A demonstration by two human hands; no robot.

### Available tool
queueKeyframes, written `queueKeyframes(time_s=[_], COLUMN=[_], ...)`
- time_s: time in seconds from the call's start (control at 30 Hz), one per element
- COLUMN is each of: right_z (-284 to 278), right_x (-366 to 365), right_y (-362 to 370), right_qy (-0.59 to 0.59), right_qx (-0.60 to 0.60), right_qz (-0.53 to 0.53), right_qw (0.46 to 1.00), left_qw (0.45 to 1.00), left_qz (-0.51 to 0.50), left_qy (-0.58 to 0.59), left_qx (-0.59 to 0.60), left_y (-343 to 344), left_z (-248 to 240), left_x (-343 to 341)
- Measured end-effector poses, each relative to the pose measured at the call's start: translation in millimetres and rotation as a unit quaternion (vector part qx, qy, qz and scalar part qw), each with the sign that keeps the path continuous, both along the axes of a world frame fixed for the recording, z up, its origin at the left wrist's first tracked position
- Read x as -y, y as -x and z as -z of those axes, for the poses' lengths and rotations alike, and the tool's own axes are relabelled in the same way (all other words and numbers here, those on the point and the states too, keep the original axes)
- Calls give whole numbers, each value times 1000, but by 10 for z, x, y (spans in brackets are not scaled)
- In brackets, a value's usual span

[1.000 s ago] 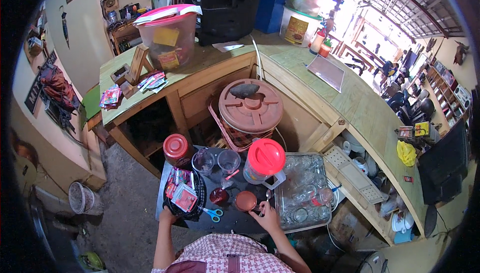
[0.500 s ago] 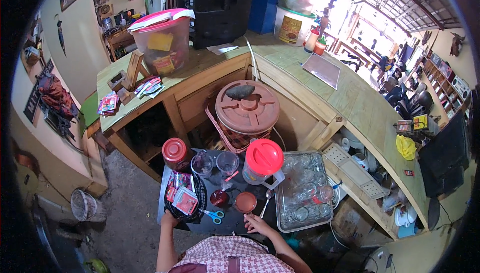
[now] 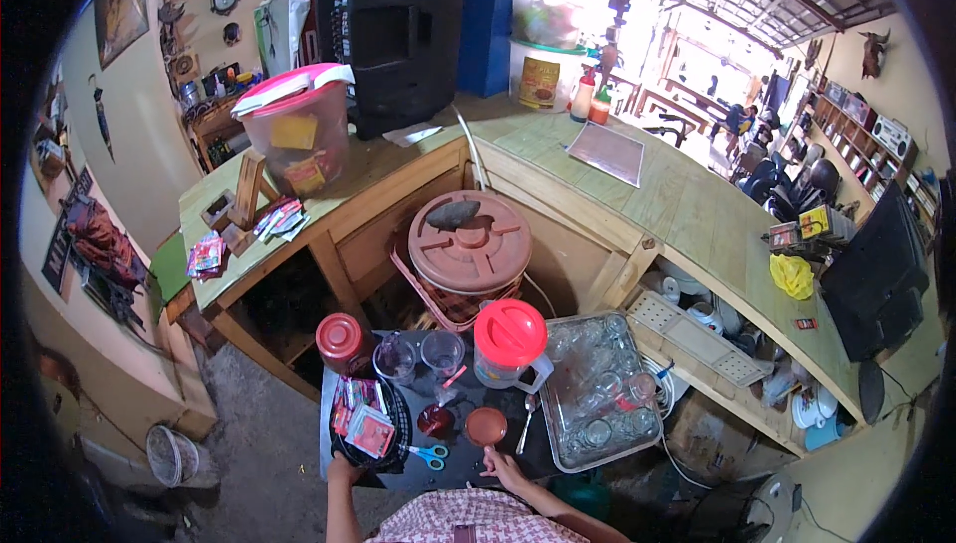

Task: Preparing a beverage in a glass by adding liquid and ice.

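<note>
Both forearms run off the lower edge. The left hand [image 3: 342, 467] sits half hidden behind the round basket [image 3: 351, 451]. Packet prints are too small to tell.

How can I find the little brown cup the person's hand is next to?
Find the dark table at the bottom, in front of the wooden counter. On it stands a clear jug with a red lid; just below the jug, by the right hand, sits the small round brown cup. It is lighter and more orange than the dark red cup on its left.
</note>
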State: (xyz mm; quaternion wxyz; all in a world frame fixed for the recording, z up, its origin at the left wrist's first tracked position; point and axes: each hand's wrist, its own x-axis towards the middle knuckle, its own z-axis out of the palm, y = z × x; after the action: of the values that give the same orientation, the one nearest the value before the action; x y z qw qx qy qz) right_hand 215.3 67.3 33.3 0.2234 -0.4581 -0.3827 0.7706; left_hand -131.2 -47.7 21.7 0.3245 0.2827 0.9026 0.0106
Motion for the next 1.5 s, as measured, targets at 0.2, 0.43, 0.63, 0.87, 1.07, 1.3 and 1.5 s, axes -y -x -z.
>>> queueKeyframes(time_s=[0.2,0.43,0.63,0.87,1.07,1.3,1.5], right_z=[-159,-784,-1407,-2203,-2386,-2757,-2991], right_x=[92,190,427,688,673,238,-647], right_y=[-85,-253,-531,-606,-938,-1283,-1707], right_qy=[-24,19,51,8,40,21,-119], right_qx=[28,35,-23,14,-26,3,-48], right_qz=[3,13,54,165,167,223,209], right_qw=[999,999,997,986,985,975,969], left_qw=[1000,999,996,983,966,949,942], left_qz=[13,35,66,166,255,316,332], left_qy=[-17,-6,-29,-5,-21,-15,-2], left_qx=[-10,-8,-44,-74,-40,8,40], left_y=[-1,53,16,43,-282,-669,-986], left_z=[5,3,171,447,413,383,285], left_x=[-10,1,50,-122,-590,-809,-777])
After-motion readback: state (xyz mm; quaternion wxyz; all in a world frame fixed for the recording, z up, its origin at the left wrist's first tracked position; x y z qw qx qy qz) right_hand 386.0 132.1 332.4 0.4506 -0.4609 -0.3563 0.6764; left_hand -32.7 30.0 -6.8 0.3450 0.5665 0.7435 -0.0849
